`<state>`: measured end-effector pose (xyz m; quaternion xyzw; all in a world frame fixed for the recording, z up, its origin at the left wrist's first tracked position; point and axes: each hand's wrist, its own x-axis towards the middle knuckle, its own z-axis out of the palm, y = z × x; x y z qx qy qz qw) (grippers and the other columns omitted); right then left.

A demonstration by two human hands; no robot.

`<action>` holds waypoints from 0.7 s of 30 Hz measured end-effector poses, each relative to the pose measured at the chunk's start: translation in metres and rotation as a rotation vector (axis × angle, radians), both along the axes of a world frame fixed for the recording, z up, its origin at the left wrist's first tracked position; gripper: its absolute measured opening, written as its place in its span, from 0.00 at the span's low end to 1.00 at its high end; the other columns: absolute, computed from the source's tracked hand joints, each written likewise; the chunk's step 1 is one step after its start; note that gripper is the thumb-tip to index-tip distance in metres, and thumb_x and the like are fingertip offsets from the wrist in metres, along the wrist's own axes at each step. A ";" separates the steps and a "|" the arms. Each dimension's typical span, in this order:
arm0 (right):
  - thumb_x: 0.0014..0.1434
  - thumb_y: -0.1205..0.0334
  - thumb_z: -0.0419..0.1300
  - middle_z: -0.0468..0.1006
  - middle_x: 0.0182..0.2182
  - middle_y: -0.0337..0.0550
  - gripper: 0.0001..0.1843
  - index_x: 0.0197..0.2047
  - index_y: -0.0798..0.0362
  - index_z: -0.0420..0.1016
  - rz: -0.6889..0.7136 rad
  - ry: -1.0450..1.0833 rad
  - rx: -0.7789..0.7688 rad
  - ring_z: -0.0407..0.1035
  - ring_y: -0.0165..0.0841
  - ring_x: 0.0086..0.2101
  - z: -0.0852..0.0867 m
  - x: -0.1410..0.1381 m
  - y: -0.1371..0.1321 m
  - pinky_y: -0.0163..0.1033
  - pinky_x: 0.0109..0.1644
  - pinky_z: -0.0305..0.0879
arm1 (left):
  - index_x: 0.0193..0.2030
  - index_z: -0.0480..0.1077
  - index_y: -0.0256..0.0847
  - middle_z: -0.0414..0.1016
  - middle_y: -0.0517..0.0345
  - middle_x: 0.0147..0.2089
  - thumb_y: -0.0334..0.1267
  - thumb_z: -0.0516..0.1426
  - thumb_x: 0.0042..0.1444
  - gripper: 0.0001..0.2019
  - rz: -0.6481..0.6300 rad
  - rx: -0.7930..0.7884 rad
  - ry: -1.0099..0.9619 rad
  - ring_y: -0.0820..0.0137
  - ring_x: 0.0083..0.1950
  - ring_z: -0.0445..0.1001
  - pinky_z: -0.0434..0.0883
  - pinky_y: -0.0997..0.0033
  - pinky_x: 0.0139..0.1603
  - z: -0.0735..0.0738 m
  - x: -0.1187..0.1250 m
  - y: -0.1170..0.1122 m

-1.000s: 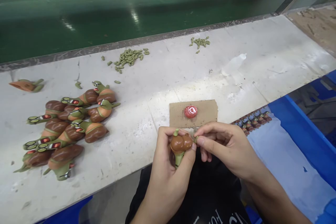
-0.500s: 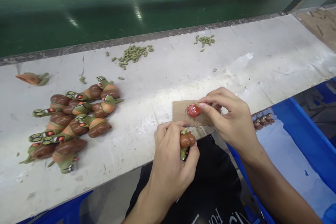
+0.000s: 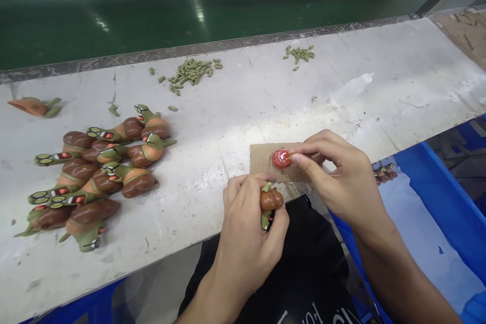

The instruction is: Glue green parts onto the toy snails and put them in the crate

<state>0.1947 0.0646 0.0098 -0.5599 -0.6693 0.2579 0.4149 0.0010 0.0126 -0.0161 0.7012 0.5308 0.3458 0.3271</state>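
My left hand is closed around a small snail figure. Its brown shell and a bit of green show between the fingers; the rest is hidden. My right hand pinches thumb and forefinger at the right edge of a small round red blob, glossy like wet glue or paint. What sits between those fingertips is too small and covered to name. Under the blob lies a piece of cardboard at the table's front edge. Several similar brown, orange and green snail figures lie in a group to the left.
Small green pieces lie in a larger pile and a smaller pile along the back. A translucent plastic bottle rests at right. A blue crate with a white liner holds more figures. Behind runs a green belt.
The view has shifted slightly, moving the figures a little left in the picture. My right fingertips have come down slightly against the red blob. My left hand keeps its hold on the snail figure.
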 end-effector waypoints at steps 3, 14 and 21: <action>0.74 0.72 0.71 0.85 0.40 0.39 0.08 0.44 0.50 0.90 -0.016 0.019 0.001 0.80 0.31 0.39 -0.002 0.001 0.000 0.36 0.40 0.78 | 0.45 0.67 0.48 0.82 0.56 0.54 0.25 0.56 0.74 0.10 -0.005 -0.015 -0.020 0.58 0.64 0.74 0.70 0.54 0.65 0.000 -0.001 0.001; 0.73 0.67 0.74 0.86 0.40 0.37 0.07 0.43 0.44 0.93 -0.091 0.374 -0.101 0.82 0.30 0.37 -0.005 -0.002 -0.012 0.35 0.39 0.81 | 0.56 0.67 0.52 0.73 0.59 0.54 0.28 0.59 0.76 0.12 0.026 -0.144 -0.358 0.66 0.53 0.77 0.74 0.65 0.52 -0.001 -0.012 -0.005; 0.73 0.59 0.78 0.91 0.42 0.39 0.02 0.45 0.42 0.94 0.020 0.829 -0.386 0.88 0.32 0.38 -0.013 -0.012 -0.038 0.35 0.46 0.88 | 0.59 0.71 0.57 0.72 0.62 0.53 0.40 0.60 0.82 0.05 -0.098 -0.373 -0.676 0.69 0.49 0.73 0.76 0.74 0.53 -0.002 -0.023 -0.008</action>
